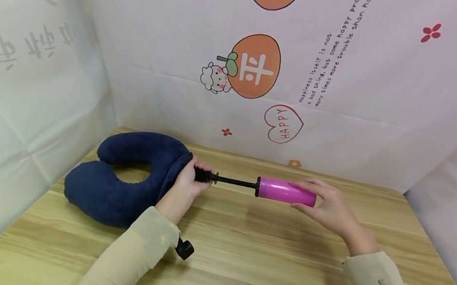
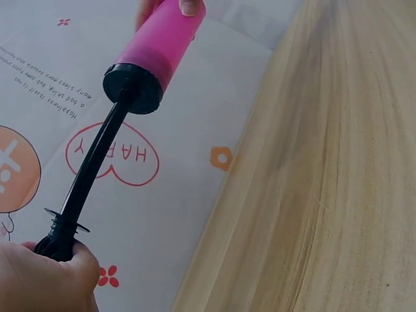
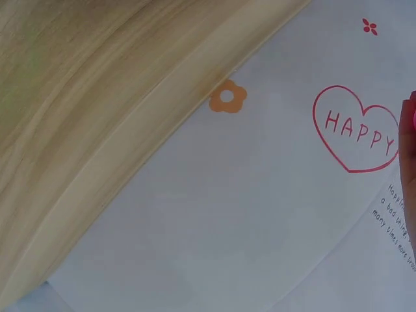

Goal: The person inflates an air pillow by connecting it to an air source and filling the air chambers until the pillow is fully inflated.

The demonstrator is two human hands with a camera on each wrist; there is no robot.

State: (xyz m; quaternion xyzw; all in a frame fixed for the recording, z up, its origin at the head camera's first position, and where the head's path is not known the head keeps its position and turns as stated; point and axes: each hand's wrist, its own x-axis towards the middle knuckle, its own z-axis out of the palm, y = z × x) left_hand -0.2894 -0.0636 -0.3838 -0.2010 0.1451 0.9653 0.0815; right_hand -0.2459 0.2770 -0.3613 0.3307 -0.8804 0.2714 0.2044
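Note:
A pink hand pump (image 1: 281,190) lies level across the head view, its black rod (image 1: 236,182) drawn out to the left. My right hand (image 1: 330,204) grips the far end of the pink barrel, thumb below and fingers above. My left hand (image 1: 189,183) holds the black end of the rod beside a navy U-shaped neck pillow (image 1: 113,199). In the left wrist view the left thumb and fingers (image 2: 81,266) wrap that black end, just under a thin flange. The right wrist view catches only a sliver of the right hand (image 3: 408,175) at its edge.
The pillow rests on a wood-grain table (image 1: 244,273). A black buckle-like piece (image 1: 184,249) pokes out below the left forearm. Printed white cloth (image 1: 170,55) hangs behind the table, with more cloth at both sides.

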